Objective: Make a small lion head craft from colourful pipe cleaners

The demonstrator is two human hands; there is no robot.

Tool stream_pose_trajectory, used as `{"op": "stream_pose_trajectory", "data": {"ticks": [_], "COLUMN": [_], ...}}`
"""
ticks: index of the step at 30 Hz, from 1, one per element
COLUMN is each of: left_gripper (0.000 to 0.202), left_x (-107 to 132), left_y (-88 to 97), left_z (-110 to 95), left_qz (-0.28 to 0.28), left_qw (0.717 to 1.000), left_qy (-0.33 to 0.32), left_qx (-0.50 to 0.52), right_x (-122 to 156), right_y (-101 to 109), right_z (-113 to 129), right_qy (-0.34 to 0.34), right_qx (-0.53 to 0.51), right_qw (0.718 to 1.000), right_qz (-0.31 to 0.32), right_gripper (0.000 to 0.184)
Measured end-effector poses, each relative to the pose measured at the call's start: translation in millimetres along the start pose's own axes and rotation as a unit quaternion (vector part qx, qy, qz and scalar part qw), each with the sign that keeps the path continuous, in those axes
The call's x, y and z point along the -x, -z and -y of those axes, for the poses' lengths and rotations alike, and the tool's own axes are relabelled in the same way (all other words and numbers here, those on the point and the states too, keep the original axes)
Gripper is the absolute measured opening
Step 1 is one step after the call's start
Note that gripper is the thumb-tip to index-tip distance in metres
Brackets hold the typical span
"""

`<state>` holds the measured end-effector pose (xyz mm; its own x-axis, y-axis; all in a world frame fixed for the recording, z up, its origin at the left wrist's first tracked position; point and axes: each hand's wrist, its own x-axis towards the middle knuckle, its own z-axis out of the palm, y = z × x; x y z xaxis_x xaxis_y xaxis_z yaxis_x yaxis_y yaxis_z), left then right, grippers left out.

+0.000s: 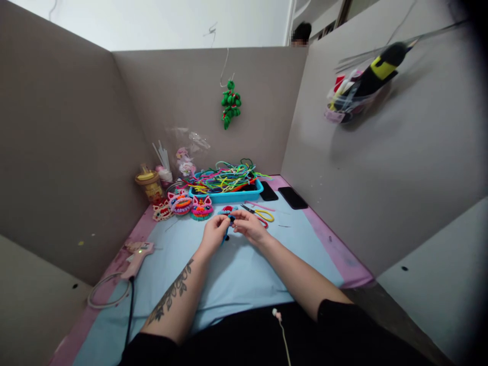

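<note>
No lettering, brand or number can be read. The print on the lidded cup (154, 192), set by the table's (263, 264) far left corner, is too small; marks on the hanging pouch's pale pink patch (334, 116) are blurred.

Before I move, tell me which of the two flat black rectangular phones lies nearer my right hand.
The left flat black phone, beside the blue plastic tray; the other phone lies farther from your right hand, near the grey partition.
</note>
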<state>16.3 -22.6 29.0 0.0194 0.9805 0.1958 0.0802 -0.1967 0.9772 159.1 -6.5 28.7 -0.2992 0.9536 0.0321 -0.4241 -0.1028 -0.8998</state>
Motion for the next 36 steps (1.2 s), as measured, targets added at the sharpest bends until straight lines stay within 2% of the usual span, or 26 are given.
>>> {"op": "stream_pose_trajectory", "data": {"ticks": [5, 12, 17, 20, 23, 26, 29, 33, 36], "left_gripper": [0.029, 0.031, 0.029, 0.029, 0.027, 0.025, 0.026, 0.03, 0.032], "left_x": [-4.8, -6.4, -9.1, -9.6, -9.4, -9.6, -10.0, -10.0, -9.5], "left_y": [3.6, 5.0, 9.6, 10.9, 10.4, 9.7, 9.6, 10.1, 10.4], "left_z": [5.1, 4.6, 8.7, 10.5, 12.2, 14.1, 14.4, 11.1, 7.5], "left_qz": [-0.043, -0.049, -0.083, -0.073, -0.068, -0.073, -0.071, -0.038, -0.021], "left_qw": [0.994, 0.993, 0.995, 0.996, 0.996, 0.995, 0.995, 0.999, 0.999], "left_qy": [0.033, 0.032, -0.002, -0.017, -0.041, -0.063, -0.062, -0.004, 0.035], "left_qx": [0.096, 0.107, 0.055, 0.052, 0.03, -0.012, -0.025, 0.006, 0.029], "right_x": [-3.6, -7.1, -6.2, -5.5, -6.0, -5.7, -3.1, 1.9, 3.1], "right_y": [-1.7, -12.6, -17.8, -20.1, -17.7, -11.3, -5.4, -1.7, 0.9], "right_z": [-11.4, -29.8, -23.6, -16.4, -11.4, -8.9, -5.5, 2.0, 5.3], "right_qy": [0.022, 0.036, 0.032, 0.031, 0.045, 0.077, 0.152, 0.261, 0.298], "right_qx": [0.026, 0.021, 0.084, 0.092, 0.148, 0.245, 0.343, 0.451, 0.496], "right_qw": [0.999, 0.995, 0.994, 0.994, 0.988, 0.966, 0.926, 0.853, 0.815], "right_qz": [0.03, 0.09, 0.067, 0.048, 0.015, -0.014, -0.036, -0.02, -0.013], "right_gripper": [0.031, 0.038, 0.032, 0.031, 0.027, 0.021, 0.016, 0.012, 0.013]}}
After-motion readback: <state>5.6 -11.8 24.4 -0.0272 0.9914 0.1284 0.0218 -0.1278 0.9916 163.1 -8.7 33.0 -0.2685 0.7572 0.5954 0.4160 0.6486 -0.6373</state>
